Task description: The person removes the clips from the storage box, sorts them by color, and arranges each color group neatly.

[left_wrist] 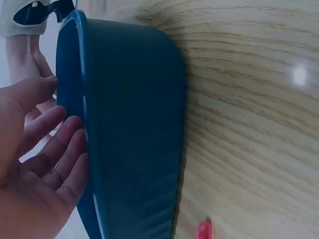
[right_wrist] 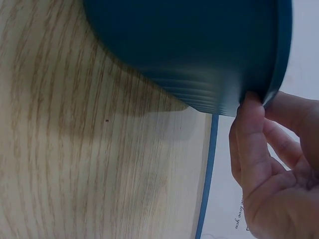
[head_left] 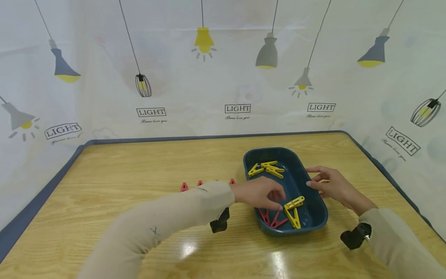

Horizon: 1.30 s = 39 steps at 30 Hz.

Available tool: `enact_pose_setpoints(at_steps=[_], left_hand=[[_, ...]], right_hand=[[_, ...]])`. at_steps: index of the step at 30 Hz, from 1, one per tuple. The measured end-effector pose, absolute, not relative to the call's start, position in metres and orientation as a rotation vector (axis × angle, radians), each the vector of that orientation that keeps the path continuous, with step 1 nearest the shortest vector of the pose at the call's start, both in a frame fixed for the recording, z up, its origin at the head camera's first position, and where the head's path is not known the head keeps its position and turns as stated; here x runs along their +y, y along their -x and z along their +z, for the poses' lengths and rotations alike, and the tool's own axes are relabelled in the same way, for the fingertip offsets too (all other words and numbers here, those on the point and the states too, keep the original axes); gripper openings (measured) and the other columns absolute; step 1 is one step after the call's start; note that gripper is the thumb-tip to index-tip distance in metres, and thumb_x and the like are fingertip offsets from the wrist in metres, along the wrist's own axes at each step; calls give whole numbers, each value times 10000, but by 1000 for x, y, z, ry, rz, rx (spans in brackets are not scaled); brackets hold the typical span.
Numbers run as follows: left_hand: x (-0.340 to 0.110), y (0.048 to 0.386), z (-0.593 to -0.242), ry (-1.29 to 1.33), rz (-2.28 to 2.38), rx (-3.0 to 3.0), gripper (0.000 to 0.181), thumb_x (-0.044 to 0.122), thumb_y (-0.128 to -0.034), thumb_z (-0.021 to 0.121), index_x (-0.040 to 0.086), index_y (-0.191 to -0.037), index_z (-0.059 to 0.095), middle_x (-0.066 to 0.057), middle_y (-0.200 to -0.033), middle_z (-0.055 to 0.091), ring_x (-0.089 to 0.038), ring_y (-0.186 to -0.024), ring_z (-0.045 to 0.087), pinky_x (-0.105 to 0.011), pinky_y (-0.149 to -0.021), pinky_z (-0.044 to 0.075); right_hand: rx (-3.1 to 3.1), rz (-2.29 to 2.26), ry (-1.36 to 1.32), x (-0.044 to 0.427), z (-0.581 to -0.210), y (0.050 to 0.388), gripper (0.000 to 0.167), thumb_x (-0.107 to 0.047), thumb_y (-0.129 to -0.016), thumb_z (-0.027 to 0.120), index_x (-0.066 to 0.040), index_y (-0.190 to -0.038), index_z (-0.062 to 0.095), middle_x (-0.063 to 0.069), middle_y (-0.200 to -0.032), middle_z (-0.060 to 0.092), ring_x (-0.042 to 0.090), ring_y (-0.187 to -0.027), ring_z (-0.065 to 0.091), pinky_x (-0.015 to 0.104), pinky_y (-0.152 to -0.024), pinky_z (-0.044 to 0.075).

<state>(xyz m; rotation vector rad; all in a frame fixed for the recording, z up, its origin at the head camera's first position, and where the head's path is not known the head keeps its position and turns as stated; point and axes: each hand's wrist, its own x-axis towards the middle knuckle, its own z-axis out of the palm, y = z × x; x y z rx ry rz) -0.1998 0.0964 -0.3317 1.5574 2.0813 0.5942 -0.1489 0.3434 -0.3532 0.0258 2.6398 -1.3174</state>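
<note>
A dark blue plastic basin point(head_left: 294, 179) stands on the table, holding yellow clothespins point(head_left: 294, 203) and red clothespins point(head_left: 277, 221). My left hand point(head_left: 259, 193) hovers over its left side, above the red ones. In the left wrist view those fingers point(left_wrist: 67, 134) are loosely bent near the rim, with nothing visible between them. With thumb and fingers, my right hand point(head_left: 331, 186) pinches the basin's right rim. The right wrist view shows a fingertip point(right_wrist: 251, 107) against the outer wall, under the lip.
Several red clothespins point(head_left: 184, 186) stand in a row on the wooden table point(head_left: 146, 161), left of the basin and partly hidden by the left sleeve point(head_left: 174, 213). More yellow clothespins point(head_left: 273, 170) lie at the basin's far end. A lamp-printed sheet point(head_left: 195, 89) encloses the table's back and sides.
</note>
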Motion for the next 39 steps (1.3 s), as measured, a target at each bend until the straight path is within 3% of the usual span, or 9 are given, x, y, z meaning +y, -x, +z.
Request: enact_pose_setpoints(at_steps=[15,20,30,39], left_hand=[[123,202,-355,-1540,366,2012,363,182,-867,579,87,-1213,530,3,-1066,582,-6,-875,537,-102,-733,391],[128,203,-356,-1522,345,1985,338,152,-869,574,86,-1199,544,1,-1090,582,-14,-898,537,-103,-741,390],[132,208,-360,-1543,330,1929,230,119,-845,604,100,-1074,617,49,-975,613,12,-828,536,-92,-713,397],[133,208,-357,-1502,272,1901,259,99,-822,631,94,-1080,614,27,-989,609,-10,-842,544,-100,-705,404]], right_hand=[[2646,-1328,-22,345,-355,149,556,-221,-878,562,0,-1337,339,176,-986,536,242,-844,563,376,-655,503],[2648,-1320,-32,344,-354,148,556,-220,-879,561,0,-1338,338,175,-986,538,249,-858,566,386,-663,504],[2645,-1323,-25,344,-354,149,554,-216,-879,561,5,-1336,339,178,-987,540,242,-843,566,384,-661,504],[2649,-1314,-45,345,-354,149,547,-209,-882,556,1,-1338,337,168,-984,541,225,-815,556,373,-654,504]])
